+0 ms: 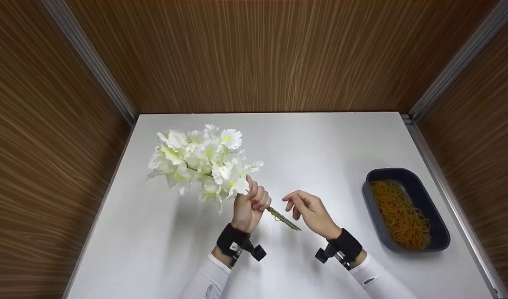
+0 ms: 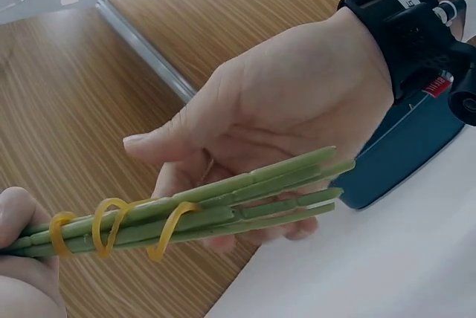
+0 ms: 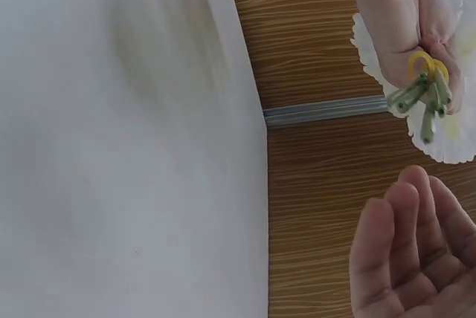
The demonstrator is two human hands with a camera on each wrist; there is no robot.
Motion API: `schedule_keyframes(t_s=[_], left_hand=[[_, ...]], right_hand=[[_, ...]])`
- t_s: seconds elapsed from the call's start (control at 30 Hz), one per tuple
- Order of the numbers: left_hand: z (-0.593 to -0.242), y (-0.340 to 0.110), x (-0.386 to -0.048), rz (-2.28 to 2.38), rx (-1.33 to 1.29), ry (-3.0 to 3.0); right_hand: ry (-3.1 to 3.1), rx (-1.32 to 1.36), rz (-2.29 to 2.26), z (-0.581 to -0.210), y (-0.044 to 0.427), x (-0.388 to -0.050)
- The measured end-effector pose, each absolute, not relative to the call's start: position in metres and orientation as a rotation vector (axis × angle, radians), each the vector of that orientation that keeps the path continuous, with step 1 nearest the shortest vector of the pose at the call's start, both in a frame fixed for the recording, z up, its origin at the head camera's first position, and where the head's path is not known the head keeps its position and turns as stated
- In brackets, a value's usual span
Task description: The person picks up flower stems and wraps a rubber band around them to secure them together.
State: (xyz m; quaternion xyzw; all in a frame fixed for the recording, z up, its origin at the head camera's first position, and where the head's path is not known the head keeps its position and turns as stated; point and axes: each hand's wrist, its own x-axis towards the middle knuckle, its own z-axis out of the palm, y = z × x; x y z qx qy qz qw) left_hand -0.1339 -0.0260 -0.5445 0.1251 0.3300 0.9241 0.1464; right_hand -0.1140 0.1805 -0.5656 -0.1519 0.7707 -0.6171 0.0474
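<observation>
A bunch of white flowers (image 1: 200,160) with yellow-green centres is gripped round its stems by my left hand (image 1: 250,205), the blooms pointing up and left. Below the fist the green stems (image 2: 245,199) stick out, their cut ends spread a little. A yellow rubber band (image 2: 111,225) winds loosely round them in several loops. My right hand (image 1: 312,211) hovers just right of the stem ends, its fingers loosely bent and holding nothing. In the right wrist view the fingers (image 3: 405,244) of that hand are apart from the stems.
At the right side of the white table (image 1: 320,145) stands a dark blue tray (image 1: 438,224) with a heap of yellow-orange rubber bands (image 1: 399,216) in it. Wood-grain panels (image 1: 258,54) enclose the table at the back and both sides.
</observation>
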Motion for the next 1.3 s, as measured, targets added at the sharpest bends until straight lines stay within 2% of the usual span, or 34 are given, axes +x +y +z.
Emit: schedule_keyframes(t_s=[0.3, 0.8, 1.07, 1.3], left_hand=[[-0.555, -0.023, -0.132, 2.616, 0.317, 1.021], [-0.551, -0.016, -0.13, 2.532, 0.053, 1.38], [-0.549, -0.015, -0.127, 2.382, 0.071, 1.731], [-0.549, -0.01, -0.129, 2.295, -0.033, 1.987]], right_hand=[[1.933, -0.6, -1.827, -0.583, 0.164, -0.103], [2.097, -0.587, -1.821, -0.583, 0.158, -0.094], [2.177, -0.375, -2.002, -0.583, 0.151, -0.092], [2.428, -0.248, -1.995, -0.594, 0.134, -0.082]])
